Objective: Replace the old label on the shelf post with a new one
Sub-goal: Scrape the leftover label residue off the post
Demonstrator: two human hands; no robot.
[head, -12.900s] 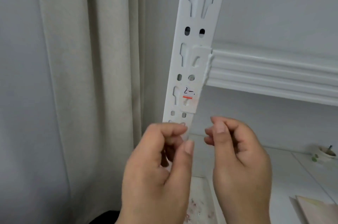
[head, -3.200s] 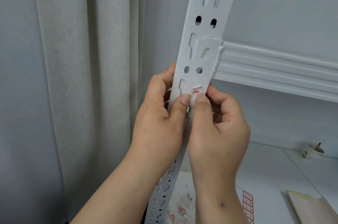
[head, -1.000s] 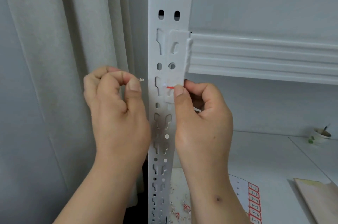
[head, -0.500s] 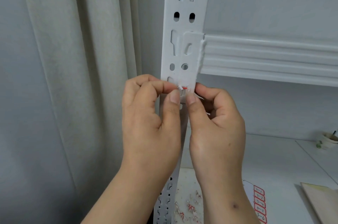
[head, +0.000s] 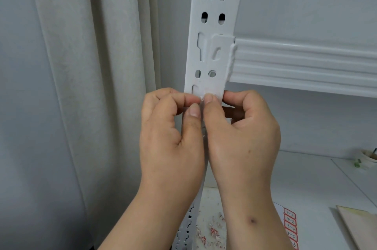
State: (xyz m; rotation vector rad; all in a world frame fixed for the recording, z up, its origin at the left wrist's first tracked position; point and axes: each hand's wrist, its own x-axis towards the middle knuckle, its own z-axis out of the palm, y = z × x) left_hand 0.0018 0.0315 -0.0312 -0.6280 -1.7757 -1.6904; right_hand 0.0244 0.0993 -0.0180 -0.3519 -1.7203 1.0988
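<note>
The white slotted shelf post [head: 214, 25] stands upright in the middle. Only a pale patch of the old label [head: 211, 91] shows on it, just below the beam bracket; no red line is visible. My left hand [head: 173, 139] pinches a tiny white scrap of that label between thumb and forefinger at the post's face. My right hand [head: 242, 137] grips the post, thumb tip pressed on the label patch and fingers curled round the right edge. A sheet of new red-framed labels [head: 290, 227] lies on the shelf board below, partly hidden by my right forearm.
A white shelf beam [head: 306, 66] runs right from the post. Torn label scraps [head: 212, 231] litter the lower board. A small cup [head: 367, 159] stands at the far right, a tan flat sheet [head: 359, 227] at the bottom right. A beige curtain [head: 91, 86] hangs to the left.
The old label has been picked away bit by bit; its red line, visible half a second ago, is gone. Both hands stay pinched together at the same spot.
</note>
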